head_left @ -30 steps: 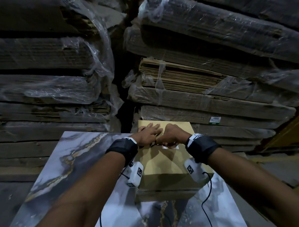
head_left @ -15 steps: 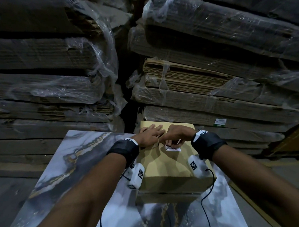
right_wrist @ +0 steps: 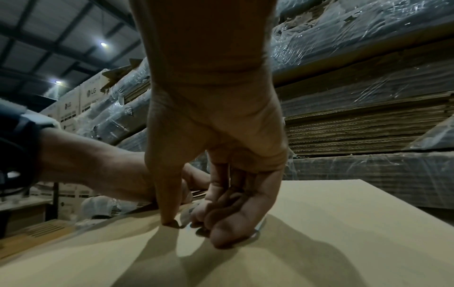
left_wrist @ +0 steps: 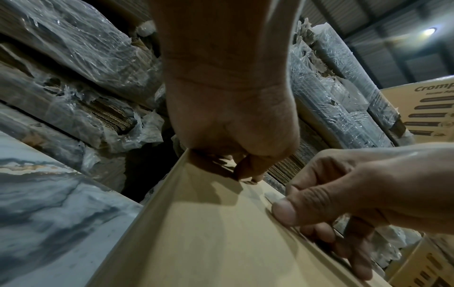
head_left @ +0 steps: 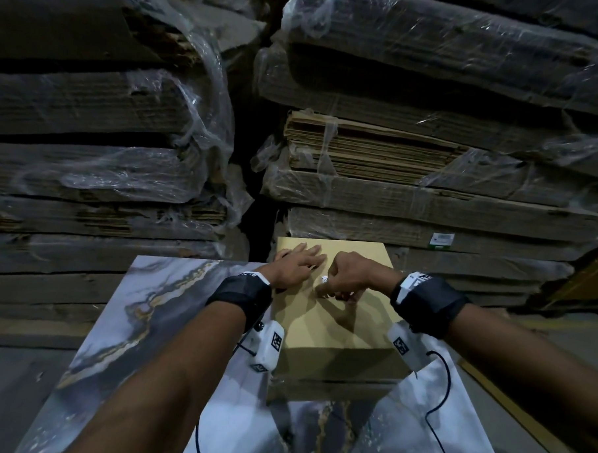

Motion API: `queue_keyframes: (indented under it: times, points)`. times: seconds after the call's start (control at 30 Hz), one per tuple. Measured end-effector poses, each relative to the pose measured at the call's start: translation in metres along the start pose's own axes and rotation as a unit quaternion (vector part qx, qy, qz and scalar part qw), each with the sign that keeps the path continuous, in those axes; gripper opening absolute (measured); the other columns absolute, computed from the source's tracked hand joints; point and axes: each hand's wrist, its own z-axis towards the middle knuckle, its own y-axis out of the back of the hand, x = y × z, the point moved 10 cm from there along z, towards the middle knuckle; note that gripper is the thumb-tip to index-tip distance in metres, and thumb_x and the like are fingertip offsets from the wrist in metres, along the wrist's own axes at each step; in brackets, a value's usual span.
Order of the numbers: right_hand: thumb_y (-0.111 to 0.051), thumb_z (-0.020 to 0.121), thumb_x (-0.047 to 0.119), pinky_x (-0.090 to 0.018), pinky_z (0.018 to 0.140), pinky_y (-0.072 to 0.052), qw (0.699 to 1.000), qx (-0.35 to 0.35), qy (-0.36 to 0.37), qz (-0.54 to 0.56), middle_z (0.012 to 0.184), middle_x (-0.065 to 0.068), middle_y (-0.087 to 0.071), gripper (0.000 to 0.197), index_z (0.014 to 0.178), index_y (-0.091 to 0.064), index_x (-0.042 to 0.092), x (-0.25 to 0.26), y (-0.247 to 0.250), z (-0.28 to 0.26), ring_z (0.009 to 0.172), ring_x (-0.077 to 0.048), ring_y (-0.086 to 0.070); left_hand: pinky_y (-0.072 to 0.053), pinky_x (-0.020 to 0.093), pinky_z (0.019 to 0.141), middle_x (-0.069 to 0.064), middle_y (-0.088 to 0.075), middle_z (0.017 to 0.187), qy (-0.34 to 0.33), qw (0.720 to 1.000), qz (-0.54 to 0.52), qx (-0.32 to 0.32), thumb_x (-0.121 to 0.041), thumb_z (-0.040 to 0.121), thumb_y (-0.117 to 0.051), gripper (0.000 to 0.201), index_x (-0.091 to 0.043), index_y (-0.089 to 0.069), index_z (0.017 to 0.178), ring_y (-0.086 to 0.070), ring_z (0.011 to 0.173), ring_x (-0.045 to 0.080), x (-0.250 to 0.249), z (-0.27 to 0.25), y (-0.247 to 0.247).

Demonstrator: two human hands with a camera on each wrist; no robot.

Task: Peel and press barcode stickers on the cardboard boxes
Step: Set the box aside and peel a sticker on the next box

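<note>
Shrink-wrapped cardboard stacks (head_left: 429, 197) wall in my marbled table (head_left: 143, 308). My left hand (head_left: 297, 265), fingers flat, steadies the box (head_left: 334, 327); just beside it my right hand (head_left: 348, 280) curls, thumb pinning the sticker (right_wrist: 189, 212) under its fingertips. I'd rub outward firmly so no edge lifts.

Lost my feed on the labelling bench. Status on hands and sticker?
Left hand flat on the cardboard box, steadying. Right hand thumb down at the sticker, other fingers curled; sticker mostly hidden. Nothing in the way.
</note>
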Motion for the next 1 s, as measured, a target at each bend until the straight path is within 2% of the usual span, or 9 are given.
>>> queue_keyframes:
  times: [0.13,0.33,0.47,0.57,0.63,0.67,0.77,0.83,1.0]
  points:
    - [-0.075,0.088,0.024,-0.028,0.062,-0.06,0.999,0.009,0.016,-0.026,0.081,-0.016,-0.076,0.026,0.09,-0.075,-0.002,0.0,-0.002,0.007,0.062,-0.019,-0.067,0.001,0.037,0.12,-0.007,-0.005,0.169,0.0,1.0,0.003,-0.008,-0.008,0.101,-0.04,0.063,-0.033,-0.03,0.158,0.002,0.156,0.017,0.002,0.002,-0.001]
    - [-0.073,0.089,0.019,-0.029,0.063,-0.058,0.999,0.041,0.027,-0.024,0.074,-0.01,-0.072,0.022,0.089,-0.075,-0.003,-0.003,0.001,0.014,0.066,-0.022,-0.066,0.002,0.039,0.121,-0.006,-0.004,0.17,0.0,1.0,0.012,-0.006,-0.008,0.101,-0.039,0.063,-0.031,-0.027,0.158,0.003,0.156,0.018,0.0,0.001,-0.002]
    - [-0.074,0.09,0.013,-0.029,0.064,-0.061,0.996,0.07,0.03,-0.035,0.076,-0.012,-0.072,0.017,0.085,-0.075,-0.003,0.004,0.006,0.017,0.068,-0.021,-0.068,0.003,0.035,0.119,-0.007,-0.005,0.169,0.008,1.0,0.004,-0.007,-0.008,0.1,-0.039,0.064,-0.032,-0.027,0.159,0.002,0.156,0.016,0.0,0.0,-0.003]
    - [-0.076,0.091,0.016,-0.028,0.066,-0.061,0.993,0.092,0.028,-0.072,0.076,-0.009,-0.073,0.015,0.084,-0.075,0.002,0.007,0.01,0.022,0.069,-0.017,-0.069,0.003,0.035,0.119,-0.008,-0.005,0.169,0.02,1.0,-0.001,0.003,-0.023,0.094,-0.036,0.066,-0.032,-0.027,0.159,0.002,0.156,0.015,0.0,-0.002,-0.004]
    - [-0.078,0.09,0.019,-0.03,0.073,-0.062,0.989,0.105,0.026,-0.102,0.079,-0.008,-0.073,0.016,0.085,-0.074,0.005,0.01,0.011,0.025,0.075,-0.018,-0.069,0.002,0.035,0.119,-0.008,-0.005,0.169,0.023,1.0,0.002,0.006,-0.033,0.079,-0.029,0.079,-0.033,-0.028,0.159,0.002,0.156,0.014,-0.001,-0.003,-0.004]
    - [-0.078,0.09,0.021,-0.031,0.076,-0.063,0.987,0.109,0.026,-0.118,0.08,-0.008,-0.073,0.017,0.085,-0.074,0.005,0.011,0.011,0.027,0.078,-0.018,-0.069,0.001,0.035,0.119,-0.008,-0.005,0.169,0.025,1.0,0.005,0.004,-0.033,0.08,-0.029,0.079,-0.033,-0.028,0.159,0.002,0.156,0.015,-0.002,-0.004,-0.003]
    - [-0.078,0.091,0.022,-0.036,0.084,-0.061,0.979,0.125,0.02,-0.157,0.081,-0.006,-0.073,0.018,0.08,-0.071,0.01,0.016,0.011,0.028,0.083,-0.019,-0.071,0.0,0.034,0.118,-0.006,-0.005,0.17,0.017,1.0,0.013,-0.008,-0.017,0.098,-0.039,0.064,-0.034,-0.028,0.158,0.001,0.156,0.017,-0.002,-0.003,-0.002]
    - [-0.077,0.092,0.02,-0.039,0.089,-0.061,0.975,0.139,0.018,-0.174,0.082,-0.007,-0.074,0.018,0.08,-0.07,0.009,0.02,0.011,0.027,0.085,-0.021,-0.072,-0.001,0.035,0.118,-0.006,-0.005,0.17,0.016,1.0,0.017,-0.011,-0.015,0.097,-0.039,0.064,-0.036,-0.029,0.157,0.0,0.156,0.017,-0.002,-0.002,-0.002]
    - [-0.074,0.095,0.018,-0.04,0.084,-0.063,0.969,0.142,0.001,-0.2,0.103,-0.023,-0.076,0.027,0.105,-0.071,-0.007,0.027,0.012,0.029,0.098,-0.031,-0.075,-0.002,0.033,0.117,-0.009,-0.009,0.169,0.019,1.0,0.013,-0.019,-0.018,0.096,-0.042,0.061,-0.035,-0.035,0.155,-0.002,0.156,0.016,-0.004,-0.003,-0.001]
